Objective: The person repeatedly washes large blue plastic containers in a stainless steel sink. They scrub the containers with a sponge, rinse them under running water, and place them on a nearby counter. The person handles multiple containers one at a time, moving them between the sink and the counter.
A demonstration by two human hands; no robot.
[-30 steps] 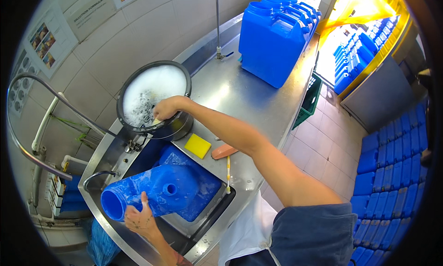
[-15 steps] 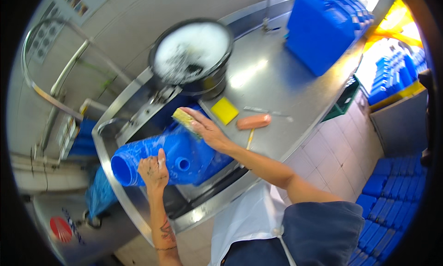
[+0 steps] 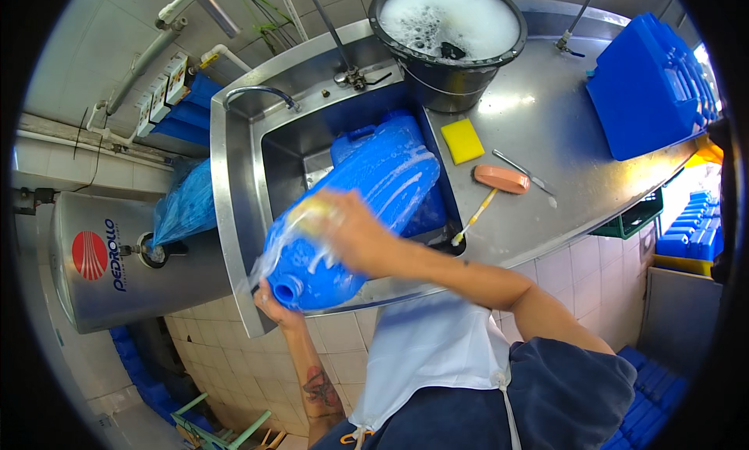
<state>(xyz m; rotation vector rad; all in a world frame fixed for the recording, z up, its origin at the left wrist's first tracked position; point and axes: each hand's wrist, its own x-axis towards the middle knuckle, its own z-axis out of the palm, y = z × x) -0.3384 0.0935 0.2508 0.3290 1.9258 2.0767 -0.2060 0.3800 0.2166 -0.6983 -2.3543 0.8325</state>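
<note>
The left hand (image 3: 275, 306) grasps the blue jug (image 3: 394, 186) at its near-left end, beside a small round opening (image 3: 288, 288) facing the wearer. From that grip the long axis slants away rightward over the sink (image 3: 243, 216). To the grip's right, a blurred right hand (image 3: 355, 235) clasps a yellow sponge (image 3: 312, 214) against the jug.

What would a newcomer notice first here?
Probably the big soapy blue container, tilted over the sink, with the left hand by its small spout and the right hand blurred on top, holding a yellowish sponge. Then the black bucket of white foam by the sink's far right corner.
</note>
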